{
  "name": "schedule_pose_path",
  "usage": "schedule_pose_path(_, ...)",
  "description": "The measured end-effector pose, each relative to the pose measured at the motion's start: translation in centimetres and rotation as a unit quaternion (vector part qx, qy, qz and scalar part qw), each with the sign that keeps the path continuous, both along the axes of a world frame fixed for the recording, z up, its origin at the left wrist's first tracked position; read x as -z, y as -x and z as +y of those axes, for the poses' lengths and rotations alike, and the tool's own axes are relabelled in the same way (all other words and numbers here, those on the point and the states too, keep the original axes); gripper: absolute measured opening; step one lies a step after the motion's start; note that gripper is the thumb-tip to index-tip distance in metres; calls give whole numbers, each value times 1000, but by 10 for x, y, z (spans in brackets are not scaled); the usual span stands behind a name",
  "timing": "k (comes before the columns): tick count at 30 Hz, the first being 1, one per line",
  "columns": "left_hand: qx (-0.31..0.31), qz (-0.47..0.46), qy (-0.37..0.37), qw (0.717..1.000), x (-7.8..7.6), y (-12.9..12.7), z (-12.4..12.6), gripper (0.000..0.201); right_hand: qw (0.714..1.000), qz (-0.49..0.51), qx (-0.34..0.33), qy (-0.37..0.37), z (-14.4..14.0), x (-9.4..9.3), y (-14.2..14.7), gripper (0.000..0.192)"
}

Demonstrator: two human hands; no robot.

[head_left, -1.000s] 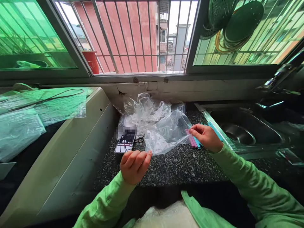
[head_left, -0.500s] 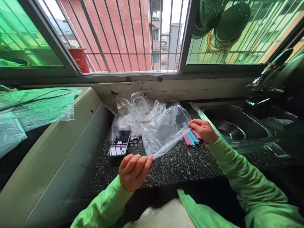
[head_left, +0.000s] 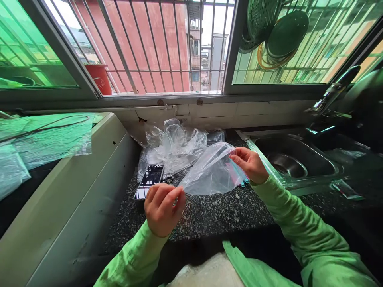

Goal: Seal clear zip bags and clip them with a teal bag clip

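A clear plastic bag (head_left: 206,171) is stretched between my two hands above the speckled dark countertop (head_left: 221,213). My left hand (head_left: 164,207) is closed, thumb and forefinger pinching the bag's near left corner. My right hand (head_left: 251,164) pinches the bag's right end with closed fingers. Behind that end, partly covered by the bag and the hand, lie pink and teal strips (head_left: 243,183). A phone (head_left: 151,178) lies just beyond my left hand, its lower part hidden. Farther back, a heap of crumpled clear plastic bags (head_left: 176,145) rests against the wall.
To the right is a metal sink (head_left: 323,172) with a faucet (head_left: 332,93). A pale appliance-like casing (head_left: 74,199) slopes along the left, with green-tinted plastic sheeting (head_left: 60,133) on top. A barred window (head_left: 161,48) stands behind the counter.
The bag has turned over between my hands, its body now hanging toward me and covering more of the strips. My left hand has shifted slightly left and down. The view has moved a little.
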State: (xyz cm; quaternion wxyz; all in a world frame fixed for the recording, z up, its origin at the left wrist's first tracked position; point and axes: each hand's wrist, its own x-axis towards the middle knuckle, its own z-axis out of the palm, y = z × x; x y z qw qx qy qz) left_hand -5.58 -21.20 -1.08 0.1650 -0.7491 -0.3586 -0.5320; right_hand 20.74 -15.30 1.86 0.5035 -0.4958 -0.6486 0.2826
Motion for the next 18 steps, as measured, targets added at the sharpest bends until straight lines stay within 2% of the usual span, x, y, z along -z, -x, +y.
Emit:
schedule_pose_path(3, 10, 5, 1, 1000, -3, 2, 1, 25, 996, -65, 59, -26, -3, 2, 0, 23)
schedule_pose_path(6, 24, -2, 22, 999, -5, 6, 2, 24, 993, -91, 65, -31, -3, 1, -2, 26)
schedule_pose_path(10, 33, -26, 46, 998, -7, 12, 4, 20, 998, -53, 13, -8, -1, -2, -6, 27)
schedule_pose_path(14, 60, -49, 65, 995, -8, 19, 5, 20, 990, 59, -92, 94, -1, -4, -9, 29)
schedule_pose_path(16, 65, -66, 73, 993, -11, 21, 5, 19, 984, 64, -112, 121, -2, -4, -9, 29)
schedule_pose_path(18, 67, -63, 69, 993, -16, 23, 5, 18, 989, 21, -103, 108, -4, -3, -8, 28)
